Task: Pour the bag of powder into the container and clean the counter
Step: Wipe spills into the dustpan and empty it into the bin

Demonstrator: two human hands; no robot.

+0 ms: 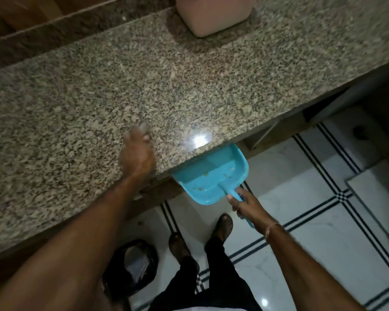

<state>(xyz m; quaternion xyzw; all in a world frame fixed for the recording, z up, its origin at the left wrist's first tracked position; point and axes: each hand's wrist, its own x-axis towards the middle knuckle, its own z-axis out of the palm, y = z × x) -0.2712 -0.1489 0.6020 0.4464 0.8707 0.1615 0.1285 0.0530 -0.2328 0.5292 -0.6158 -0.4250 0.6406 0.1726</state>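
Note:
My right hand point(245, 204) grips the handle of a blue dustpan point(211, 173), whose front lip is tucked just under the front edge of the speckled granite counter point(144, 81). A few crumbs of powder lie in the pan. My left hand point(137, 151) rests flat on the counter near its front edge, left of the dustpan; it is blurred and holds nothing that I can see. A pink container point(213, 14) stands at the back of the counter, cut off by the top of the frame.
A bin lined with a black bag point(133, 265) stands on the floor under the counter edge, left of my feet point(200, 236). The floor is white tile with dark stripes point(323, 198). A raised granite ledge point(54, 37) runs along the counter's back.

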